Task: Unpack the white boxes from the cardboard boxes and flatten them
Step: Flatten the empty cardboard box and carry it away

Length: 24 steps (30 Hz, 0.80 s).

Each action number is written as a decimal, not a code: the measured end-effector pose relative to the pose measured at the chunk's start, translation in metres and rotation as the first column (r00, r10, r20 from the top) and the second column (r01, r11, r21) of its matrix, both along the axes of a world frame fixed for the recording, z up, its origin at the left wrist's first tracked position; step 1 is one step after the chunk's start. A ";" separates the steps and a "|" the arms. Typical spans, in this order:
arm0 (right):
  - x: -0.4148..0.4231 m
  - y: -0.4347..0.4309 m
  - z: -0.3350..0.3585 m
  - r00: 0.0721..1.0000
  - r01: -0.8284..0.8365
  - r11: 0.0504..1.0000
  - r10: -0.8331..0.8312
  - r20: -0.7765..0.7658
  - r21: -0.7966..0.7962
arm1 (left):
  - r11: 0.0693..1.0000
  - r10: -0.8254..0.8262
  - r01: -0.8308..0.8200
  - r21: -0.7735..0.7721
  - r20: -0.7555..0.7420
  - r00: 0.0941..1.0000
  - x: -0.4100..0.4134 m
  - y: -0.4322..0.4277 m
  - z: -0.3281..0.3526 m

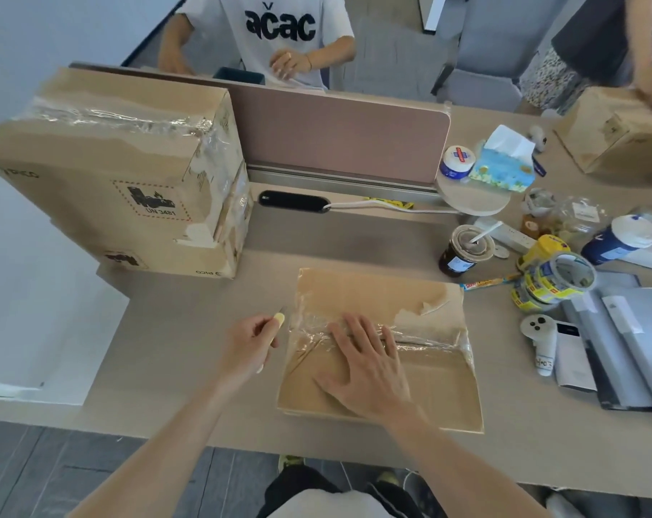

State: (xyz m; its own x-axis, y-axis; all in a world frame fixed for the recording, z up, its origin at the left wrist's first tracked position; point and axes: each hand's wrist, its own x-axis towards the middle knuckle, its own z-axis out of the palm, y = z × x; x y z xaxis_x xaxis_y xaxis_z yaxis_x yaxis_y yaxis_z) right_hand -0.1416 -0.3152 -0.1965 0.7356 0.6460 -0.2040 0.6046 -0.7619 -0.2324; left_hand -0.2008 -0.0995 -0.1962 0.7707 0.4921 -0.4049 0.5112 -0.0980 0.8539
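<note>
A closed cardboard box point(376, 293) lies in front of me on the desk, its top seam covered with clear tape point(429, 336). My right hand point(365, 362) rests flat on the box top, fingers spread over the taped seam. My left hand point(251, 345) grips a small yellow-handled cutter point(279, 318) just off the box's left edge, its tip near the end of the tape. No white box is in sight.
A stack of two larger taped cardboard boxes point(122, 173) stands at the left. A pink divider point(339, 136) runs across the back. A drink cup point(464, 250), tape rolls point(556, 282), tissues point(503, 166), a controller point(539, 336) and folders crowd the right. Other people work across and at the far right.
</note>
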 end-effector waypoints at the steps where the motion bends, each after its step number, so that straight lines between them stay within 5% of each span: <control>1: 0.001 0.000 -0.002 1.000 0.000 1.000 0.000 0.009 0.000 | 1.000 -0.019 0.019 0.008 -0.002 1.000 0.001 -0.002 -0.001; 12: 0.005 0.001 0.001 1.000 0.017 1.000 -0.017 0.011 0.005 | 0.988 -0.060 0.060 0.141 -0.003 0.998 0.007 -0.001 -0.008; 24: 0.006 0.001 -0.006 0.999 0.018 0.999 -0.019 0.035 0.028 | 0.994 -0.088 0.087 0.070 0.011 0.996 0.006 0.004 -0.012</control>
State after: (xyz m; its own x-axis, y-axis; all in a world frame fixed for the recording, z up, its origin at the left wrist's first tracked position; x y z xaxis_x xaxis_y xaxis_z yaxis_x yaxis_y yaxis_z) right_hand -0.1358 -0.3139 -0.2020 0.7538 0.6373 -0.1602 0.5987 -0.7665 -0.2323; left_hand -0.1944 -0.0951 -0.2078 0.8173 0.4490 -0.3612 0.4863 -0.2012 0.8503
